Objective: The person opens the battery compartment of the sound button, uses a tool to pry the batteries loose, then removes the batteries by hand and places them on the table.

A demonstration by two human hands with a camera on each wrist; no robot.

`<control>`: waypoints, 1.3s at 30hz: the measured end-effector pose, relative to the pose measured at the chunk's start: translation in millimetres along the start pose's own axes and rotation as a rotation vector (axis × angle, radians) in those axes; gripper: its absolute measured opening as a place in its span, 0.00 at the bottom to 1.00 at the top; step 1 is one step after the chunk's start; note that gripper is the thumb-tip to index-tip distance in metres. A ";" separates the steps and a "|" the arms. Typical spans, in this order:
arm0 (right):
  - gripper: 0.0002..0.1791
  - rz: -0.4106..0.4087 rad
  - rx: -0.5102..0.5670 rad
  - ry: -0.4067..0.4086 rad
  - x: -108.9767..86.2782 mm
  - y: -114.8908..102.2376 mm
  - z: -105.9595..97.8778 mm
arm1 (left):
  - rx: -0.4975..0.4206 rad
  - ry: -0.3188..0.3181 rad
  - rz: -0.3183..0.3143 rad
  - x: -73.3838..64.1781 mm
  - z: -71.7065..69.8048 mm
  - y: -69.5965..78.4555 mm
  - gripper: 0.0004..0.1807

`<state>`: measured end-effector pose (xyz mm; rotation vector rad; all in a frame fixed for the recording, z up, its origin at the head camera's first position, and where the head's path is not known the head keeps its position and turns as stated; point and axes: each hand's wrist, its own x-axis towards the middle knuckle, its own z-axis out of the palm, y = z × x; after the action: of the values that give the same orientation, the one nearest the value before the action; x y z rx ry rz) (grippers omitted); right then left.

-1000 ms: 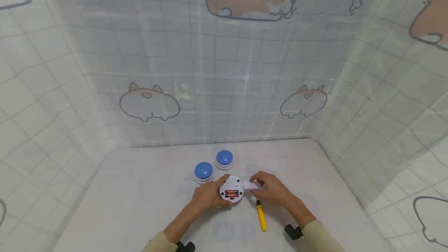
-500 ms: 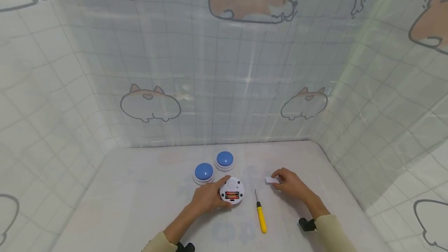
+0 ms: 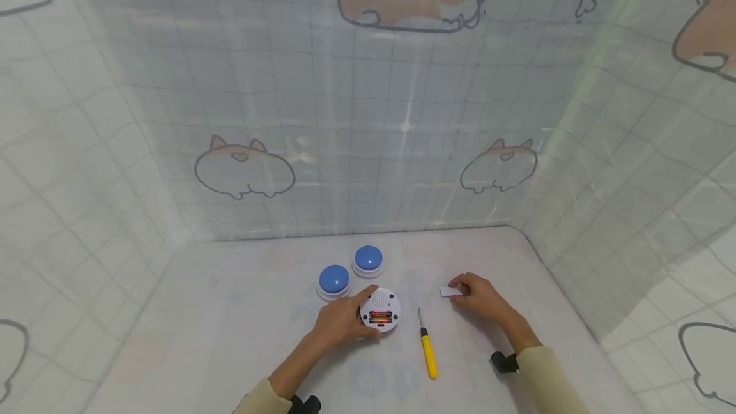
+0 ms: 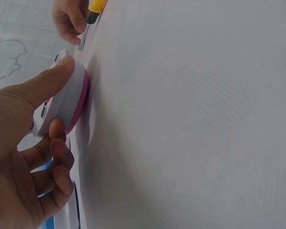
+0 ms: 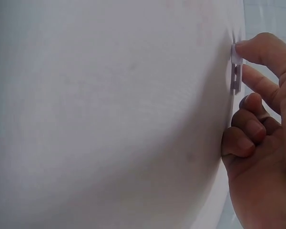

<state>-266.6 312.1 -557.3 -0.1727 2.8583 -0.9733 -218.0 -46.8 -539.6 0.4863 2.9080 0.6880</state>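
Note:
My left hand [image 3: 340,322] grips a round push button [image 3: 381,310] by its rim, thumb on one side and a finger on the other. The button lies upside down, its white underside up, with batteries [image 3: 380,318] showing in an uncovered compartment. A pink edge of its lower side shows in the left wrist view. To the right, my right hand [image 3: 478,297] pinches a small white battery cover [image 5: 237,69] between thumb and forefinger, right at the table surface. Between the hands lies a screwdriver [image 3: 428,353] with a yellow handle, its tip pointing away from me.
Two blue push buttons [image 3: 334,280] on white bases stand just beyond my left hand, one farther back. The pale tabletop [image 3: 241,331] ends at a back wall [image 3: 374,203] of patterned sheeting, with similar sheeting on both sides.
My right hand has carried the battery cover away from the button, to the right and slightly back, and has barely moved during the last half second. The left hand keeps its hold.

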 end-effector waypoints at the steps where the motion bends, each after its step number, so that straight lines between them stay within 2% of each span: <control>1: 0.14 -0.002 0.001 0.002 -0.1 0.2 0.0 | -0.001 0.002 0.000 0.3 0.0 0.0 0.55; 27: 0.16 0.026 0.022 0.039 -4.0 1.7 1.4 | -0.014 0.006 0.006 -1.2 0.5 4.4 0.53; 31: 0.19 0.022 0.037 0.054 -5.0 2.2 1.0 | -0.017 0.007 0.010 0.4 0.8 4.0 0.53; 36: 0.27 -0.024 0.073 0.034 -18.6 -8.1 3.8 | -0.014 -0.002 0.012 0.1 1.9 1.6 0.54; 39: 0.24 -0.082 0.042 -0.024 -33.8 -20.7 8.3 | -0.011 -0.008 0.008 0.1 1.2 0.1 0.54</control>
<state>-230.5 295.8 -548.7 -0.2973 2.8267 -1.0376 -217.8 -46.2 -540.6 0.4991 2.8942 0.7016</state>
